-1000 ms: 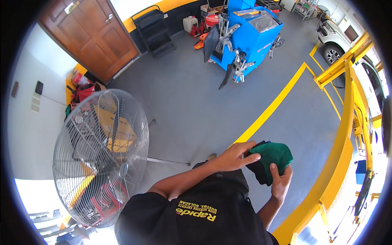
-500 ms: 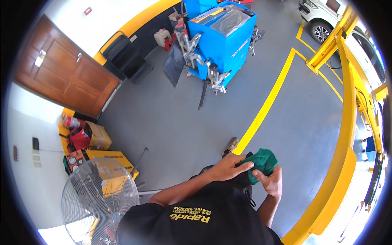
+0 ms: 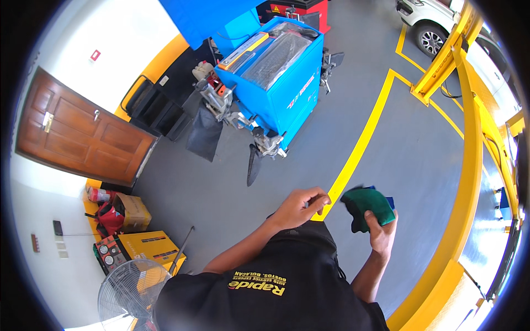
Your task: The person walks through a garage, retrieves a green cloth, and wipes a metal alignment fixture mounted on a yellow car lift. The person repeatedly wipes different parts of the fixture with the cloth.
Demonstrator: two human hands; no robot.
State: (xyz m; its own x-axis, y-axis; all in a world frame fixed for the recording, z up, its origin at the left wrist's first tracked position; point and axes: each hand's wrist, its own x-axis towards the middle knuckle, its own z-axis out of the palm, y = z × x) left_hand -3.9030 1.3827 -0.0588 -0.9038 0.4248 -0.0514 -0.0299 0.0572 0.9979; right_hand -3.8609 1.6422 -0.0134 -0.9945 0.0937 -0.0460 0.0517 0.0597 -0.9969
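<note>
- Lower left of the frame: a fan (image 3: 132,295) stands well apart from both hands.
- Upper middle: a blue machine (image 3: 292,94) stands on the floor, away from the hands.
- Lower middle: the left hand (image 3: 298,209) has its fingers bent inward, pointing right toward the cloth. Nothing shows in its grasp, but the curl hides part of it, so I cannot tell how tightly it closes.
- Just behind those fingertips: a yellow floor line (image 3: 361,151) slants toward the upper right.
- Right of centre, lower half: the green cloth (image 3: 369,206) lies to the right of the left fingers, about level with them and apart. Its long axis runs across the frame, dipping rightward; a blue patch (image 3: 391,202) shows at its right edge.
- Beside it: the right hand (image 3: 382,233), clearly the nearer, pinches the cloth's lower right part, thumb on top, other fingers largely hidden.
- Far right: a yellow beam (image 3: 469,165) curves downward, clear of the right hand.
</note>
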